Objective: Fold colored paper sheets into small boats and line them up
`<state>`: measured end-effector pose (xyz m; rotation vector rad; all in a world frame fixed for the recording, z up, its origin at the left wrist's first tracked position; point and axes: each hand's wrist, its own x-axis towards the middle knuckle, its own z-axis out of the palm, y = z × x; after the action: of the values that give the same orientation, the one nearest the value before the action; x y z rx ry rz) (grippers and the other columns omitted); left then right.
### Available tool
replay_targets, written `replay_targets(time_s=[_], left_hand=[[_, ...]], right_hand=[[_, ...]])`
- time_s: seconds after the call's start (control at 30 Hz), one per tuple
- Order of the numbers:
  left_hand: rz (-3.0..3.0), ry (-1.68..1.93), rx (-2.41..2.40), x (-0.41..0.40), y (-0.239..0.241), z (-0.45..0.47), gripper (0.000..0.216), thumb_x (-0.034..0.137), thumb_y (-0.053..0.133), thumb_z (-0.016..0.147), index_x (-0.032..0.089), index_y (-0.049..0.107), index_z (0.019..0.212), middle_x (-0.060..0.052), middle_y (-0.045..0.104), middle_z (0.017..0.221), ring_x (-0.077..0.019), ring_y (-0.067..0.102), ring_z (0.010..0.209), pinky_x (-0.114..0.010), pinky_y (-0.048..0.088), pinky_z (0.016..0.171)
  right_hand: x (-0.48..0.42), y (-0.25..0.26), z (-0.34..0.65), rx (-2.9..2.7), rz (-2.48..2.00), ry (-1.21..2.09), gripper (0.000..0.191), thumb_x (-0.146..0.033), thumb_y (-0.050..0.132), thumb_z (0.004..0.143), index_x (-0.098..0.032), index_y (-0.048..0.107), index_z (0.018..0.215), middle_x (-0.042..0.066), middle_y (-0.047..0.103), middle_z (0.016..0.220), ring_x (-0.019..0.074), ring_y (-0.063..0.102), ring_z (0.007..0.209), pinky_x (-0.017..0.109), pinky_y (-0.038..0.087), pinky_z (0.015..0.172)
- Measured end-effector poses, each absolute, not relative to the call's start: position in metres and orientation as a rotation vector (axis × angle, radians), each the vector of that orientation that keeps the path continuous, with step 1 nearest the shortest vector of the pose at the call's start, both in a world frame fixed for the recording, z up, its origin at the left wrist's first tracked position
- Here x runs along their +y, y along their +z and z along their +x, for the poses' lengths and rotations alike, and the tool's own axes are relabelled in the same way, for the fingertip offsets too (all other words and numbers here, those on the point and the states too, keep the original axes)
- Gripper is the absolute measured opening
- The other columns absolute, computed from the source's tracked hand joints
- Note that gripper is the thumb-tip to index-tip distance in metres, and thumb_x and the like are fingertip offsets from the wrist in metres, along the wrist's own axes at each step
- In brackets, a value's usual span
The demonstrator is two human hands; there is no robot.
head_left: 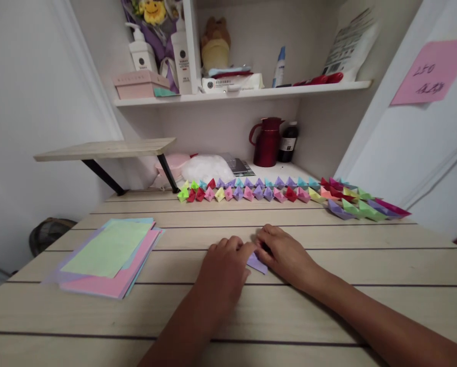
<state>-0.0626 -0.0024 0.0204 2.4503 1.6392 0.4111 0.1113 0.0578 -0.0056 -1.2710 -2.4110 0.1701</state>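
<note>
Both hands — left hand point(225, 270), right hand point(285, 253) — press purple paper point(257, 263).

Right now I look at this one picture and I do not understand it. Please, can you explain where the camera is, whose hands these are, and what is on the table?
There is no machine here: a person works with two bare hands. The single picture comes from a camera worn on the person's head, looking forward and down. The left hand and right hand both grip a small purple paper piece against the wooden table. At the left lies a stack of coloured sheets. Behind the hands stand rows of folded paper boats, in many colours.
</note>
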Motion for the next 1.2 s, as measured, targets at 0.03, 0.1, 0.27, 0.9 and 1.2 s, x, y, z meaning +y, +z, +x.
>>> replay_targets(time_s=[0.03, 0.1, 0.27, 0.9, 1.2], left_hand=[[2.466, 0.377, 1.643, -0.003, 0.02, -0.062, 0.042, 0.017, 0.059, 0.082, 0.031, 0.053, 0.121, -0.004, 0.059, 0.114, -0.0234, 0.052, 0.104, -0.036, 0.039, 0.085], [2.479, 0.312, 1.675, -0.003, 0.02, -0.06, 0.042, 0.018, 0.058, 0.082, 0.031, 0.055, 0.122, -0.004, 0.061, 0.113, -0.0251, 0.053, 0.103, -0.038, 0.041, 0.084], [2.535, 0.152, 1.724, -0.003, 0.022, -0.058, 0.037, 0.016, 0.052, 0.086, 0.027, 0.059, 0.121, -0.008, 0.06, 0.125, -0.0306, 0.053, 0.109, -0.045, 0.043, 0.084], [2.459, 0.24, 1.763, -0.008, 0.023, -0.054, 0.032, 0.021, 0.047, 0.089, 0.027, 0.063, 0.117, -0.005, 0.06, 0.129, -0.0289, 0.053, 0.114, -0.047, 0.043, 0.091], [2.175, 0.707, 1.887, 0.006, 0.006, -0.052, 0.021, 0.026, 0.072, 0.074, 0.023, 0.059, 0.09, 0.001, 0.065, 0.1, -0.021, 0.055, 0.098, -0.036, 0.039, 0.085]], right_hand=[[0.058, -0.006, 0.112, -2.407, -1.272, 0.171, 0.011, -0.022, 0.052, 0.085, -0.021, 0.059, 0.078, 0.005, 0.058, 0.083, 0.0208, 0.055, 0.081, 0.032, 0.041, 0.073], [0.058, -0.005, 0.112, -2.4, -1.264, 0.193, 0.01, -0.022, 0.052, 0.085, -0.021, 0.058, 0.078, 0.005, 0.058, 0.083, 0.0206, 0.055, 0.081, 0.032, 0.041, 0.073], [0.06, -0.006, 0.116, -2.406, -1.211, 0.276, 0.01, -0.026, 0.053, 0.087, -0.021, 0.056, 0.079, 0.004, 0.058, 0.084, 0.0208, 0.055, 0.083, 0.033, 0.041, 0.075], [0.058, -0.004, 0.13, -2.272, -1.114, 0.591, 0.014, -0.019, 0.067, 0.074, -0.022, 0.061, 0.086, 0.003, 0.062, 0.09, 0.0196, 0.056, 0.085, 0.032, 0.043, 0.077], [0.059, -0.008, 0.128, -2.277, -1.098, 0.603, 0.006, -0.017, 0.065, 0.077, -0.023, 0.062, 0.079, 0.002, 0.063, 0.087, 0.0188, 0.057, 0.086, 0.031, 0.042, 0.079]])
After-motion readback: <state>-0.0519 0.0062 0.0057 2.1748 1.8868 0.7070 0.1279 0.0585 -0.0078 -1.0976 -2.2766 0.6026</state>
